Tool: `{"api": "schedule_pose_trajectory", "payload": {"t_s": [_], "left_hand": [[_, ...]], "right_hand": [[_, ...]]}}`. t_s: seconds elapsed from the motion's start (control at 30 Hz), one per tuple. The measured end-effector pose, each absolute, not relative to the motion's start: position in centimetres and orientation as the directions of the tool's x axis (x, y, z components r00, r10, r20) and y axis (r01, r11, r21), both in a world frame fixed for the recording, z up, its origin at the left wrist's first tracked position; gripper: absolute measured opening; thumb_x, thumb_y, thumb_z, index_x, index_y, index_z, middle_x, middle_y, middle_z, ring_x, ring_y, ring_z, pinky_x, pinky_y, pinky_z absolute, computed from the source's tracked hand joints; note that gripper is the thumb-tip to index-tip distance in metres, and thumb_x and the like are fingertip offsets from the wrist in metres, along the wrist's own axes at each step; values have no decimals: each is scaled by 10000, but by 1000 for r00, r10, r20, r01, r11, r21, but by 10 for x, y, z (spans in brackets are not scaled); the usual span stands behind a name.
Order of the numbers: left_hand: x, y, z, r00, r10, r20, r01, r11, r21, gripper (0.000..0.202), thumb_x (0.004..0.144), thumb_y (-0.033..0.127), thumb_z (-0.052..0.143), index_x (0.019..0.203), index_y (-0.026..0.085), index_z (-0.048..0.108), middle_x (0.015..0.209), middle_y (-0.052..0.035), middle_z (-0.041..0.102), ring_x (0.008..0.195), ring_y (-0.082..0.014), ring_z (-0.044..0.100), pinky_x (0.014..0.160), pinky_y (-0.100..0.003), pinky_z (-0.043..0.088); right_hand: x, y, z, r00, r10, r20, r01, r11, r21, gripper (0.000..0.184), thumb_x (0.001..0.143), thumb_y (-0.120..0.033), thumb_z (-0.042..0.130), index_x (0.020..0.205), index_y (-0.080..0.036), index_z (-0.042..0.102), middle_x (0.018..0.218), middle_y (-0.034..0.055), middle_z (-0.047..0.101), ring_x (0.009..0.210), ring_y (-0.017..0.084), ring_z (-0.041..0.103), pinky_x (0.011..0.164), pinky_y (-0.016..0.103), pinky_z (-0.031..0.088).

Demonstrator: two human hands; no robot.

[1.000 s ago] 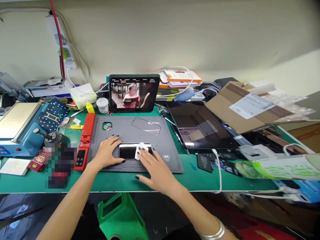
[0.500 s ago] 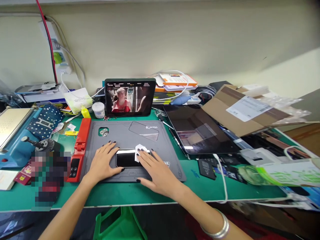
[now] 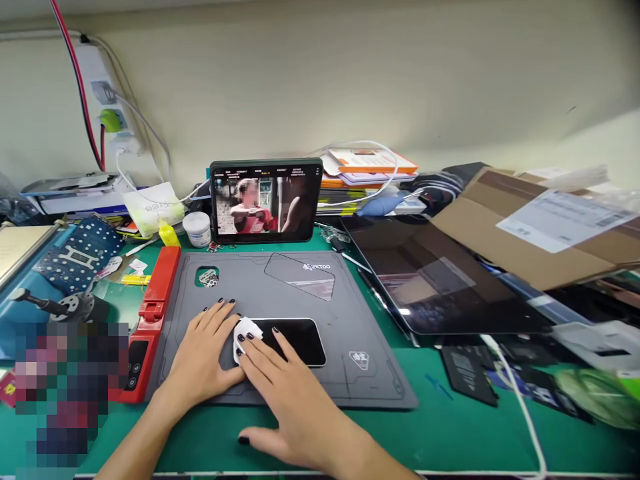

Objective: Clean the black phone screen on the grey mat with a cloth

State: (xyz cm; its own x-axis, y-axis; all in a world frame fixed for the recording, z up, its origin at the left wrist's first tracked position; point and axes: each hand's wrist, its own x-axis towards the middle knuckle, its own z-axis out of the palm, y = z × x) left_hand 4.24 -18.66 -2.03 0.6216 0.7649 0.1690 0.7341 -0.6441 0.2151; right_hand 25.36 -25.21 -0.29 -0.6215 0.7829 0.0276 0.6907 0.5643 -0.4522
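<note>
A smartphone (image 3: 295,340) with a black screen and a light frame lies face up on the grey work mat (image 3: 240,287). My right hand (image 3: 300,407) presses a folded white wipe (image 3: 247,328) against the phone's left end with its fingertips; its thumb is spread away. Beside that same end rests my left hand (image 3: 203,360), open, fingers stretched out on the mat and thumb close to the phone's lower left corner. Whether the left hand touches the phone is hidden by the wipe and fingers. A clear glass sheet with a dark outline (image 3: 300,275) lies farther back on the mat.
A red folding tool (image 3: 157,287) borders the mat's left side. Behind stands a tablet (image 3: 265,200) playing video, near a white tub (image 3: 197,229). On the right are a large dark screen (image 3: 435,273), a cardboard box (image 3: 480,220) and a white cable (image 3: 515,393).
My right hand has slid the wipe from the phone's right part to its left end. My left hand stays by the left end. The view has shifted closer to the mat.
</note>
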Motion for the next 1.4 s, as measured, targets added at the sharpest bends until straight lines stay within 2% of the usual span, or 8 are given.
{"api": "schedule_pose_trajectory", "payload": {"t_s": [0.2,0.37,0.57,0.73,0.9,1.03,1.2,1.4], "left_hand": [[40,-187,-24,613,769,184,733,-640,230,749,748,488,735,1378,189,460,1495,-128,452,1390,-349,396,1120,-539,365],[42,-187,-21,627,751,207,718,-660,222,640,768,403,683,1333,185,476,1485,-128,462,1376,-335,415,1115,-512,364],[45,-186,-18,609,760,227,722,-650,237,787,722,460,733,1368,172,388,1450,-154,490,1359,-344,428,1072,-520,398],[45,-187,-16,619,751,231,700,-660,271,692,712,386,716,1307,174,433,1451,-151,486,1360,-343,426,1092,-520,380],[47,-188,-16,628,749,212,696,-662,276,827,659,501,772,1327,152,433,1466,-171,464,1378,-373,394,1101,-561,364],[48,-189,-16,623,751,218,702,-660,268,751,692,450,746,1309,144,449,1464,-168,468,1376,-356,404,1114,-544,359],[47,-190,-17,624,754,205,710,-657,255,817,696,531,752,1346,150,436,1483,-165,451,1384,-369,392,1118,-561,352],[46,-191,-18,627,752,204,703,-659,267,773,723,502,724,1352,160,433,1489,-156,447,1393,-354,385,1133,-546,347]], "right_hand": [[267,-240,0,-516,854,-71,807,457,-373,747,897,-483,595,1484,-70,389,1571,140,278,1454,325,247,1202,603,113],[256,-244,-8,-613,789,36,709,570,-416,771,900,-551,566,1496,-102,375,1564,100,313,1459,282,246,1225,546,81],[259,-247,-7,-463,886,3,837,439,-326,712,899,-475,598,1458,-68,428,1555,163,301,1432,348,294,1175,634,190],[255,-251,-3,-593,805,23,744,559,-367,710,926,-545,534,1473,-108,417,1550,115,331,1444,300,283,1208,567,175],[255,-255,-5,-454,891,19,850,439,-292,685,924,-494,547,1457,-79,435,1546,163,316,1422,342,321,1168,625,229],[255,-257,-5,-568,823,23,773,542,-329,713,924,-572,524,1456,-105,441,1543,133,339,1430,321,312,1183,606,218],[261,-260,-11,-339,938,71,914,346,-213,630,973,-469,465,1456,-67,423,1531,180,346,1394,348,371,1123,652,296],[266,-269,-18,-495,860,123,830,510,-227,669,944,-509,512,1453,-82,427,1528,160,368,1381,351,390,1136,641,287]]}}
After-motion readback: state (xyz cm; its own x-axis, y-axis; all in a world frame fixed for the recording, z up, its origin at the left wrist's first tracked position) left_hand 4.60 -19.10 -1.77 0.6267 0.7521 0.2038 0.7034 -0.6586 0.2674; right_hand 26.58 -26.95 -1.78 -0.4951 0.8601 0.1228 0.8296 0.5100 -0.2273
